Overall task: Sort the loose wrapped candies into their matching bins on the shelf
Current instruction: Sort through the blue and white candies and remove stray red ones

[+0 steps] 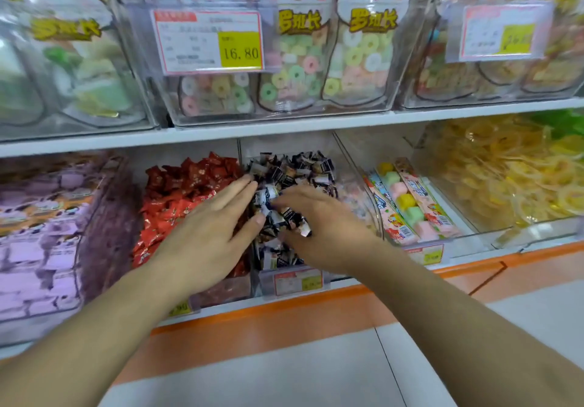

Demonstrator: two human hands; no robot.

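Both hands reach into the lower shelf's clear bins. My left hand (215, 232) lies flat with straight fingers over the red-wrapped candies (186, 191), its fingertips at the divider beside the dark pile. My right hand (319, 226) is in the middle bin, fingers curled round a clump of black-and-white wrapped candies (290, 218). More of the same dark candies (294, 166) fill that bin behind and below the hands.
To the left stands a bin of purple packets (47, 223). On the right are marshmallow sticks (407, 204) and yellow ring sweets (505, 169). The upper shelf holds koala-shaped jars (297, 58) and a price tag reading 16.80 (210, 43). An orange shelf edge (284, 311) runs below.
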